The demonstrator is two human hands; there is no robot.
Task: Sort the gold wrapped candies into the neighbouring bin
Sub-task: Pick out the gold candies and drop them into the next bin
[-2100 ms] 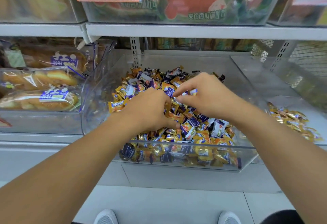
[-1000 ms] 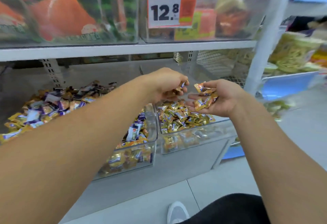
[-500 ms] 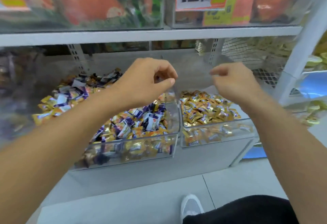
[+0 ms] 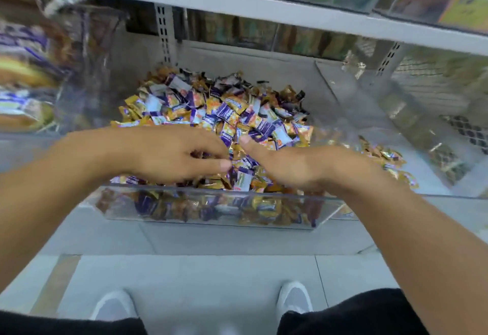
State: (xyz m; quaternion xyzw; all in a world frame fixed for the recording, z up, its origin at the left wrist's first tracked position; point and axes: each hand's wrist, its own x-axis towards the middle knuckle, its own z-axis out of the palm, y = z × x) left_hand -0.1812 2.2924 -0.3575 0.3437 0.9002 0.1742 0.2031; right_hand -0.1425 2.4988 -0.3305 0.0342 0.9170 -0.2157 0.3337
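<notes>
On the white shop shelf [image 4: 264, 4], your left hand [image 4: 169, 153] and right hand [image 4: 293, 168] hover loosely spread, holding nothing visible, over the clear plastic bin's [image 4: 211, 211] front edge to pick gold wrapped candies [image 4: 239, 153].

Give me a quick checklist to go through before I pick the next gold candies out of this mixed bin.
1. Both hands over the mixed bin: ok, left hand and right hand sit over its front part.
2. Hands free to pick: cannot tell, the fingers lie among the wrappers and the picture is blurred.
3. Gold candies within reach: ok, gold wrapped candies show between the two hands.
4. Purple ones to avoid: ok, purple wrapped candies are mixed through the pile, so pick one by one.
5. Neighbouring bin has room: ok, only a thin layer of gold pieces lies in it.
</notes>
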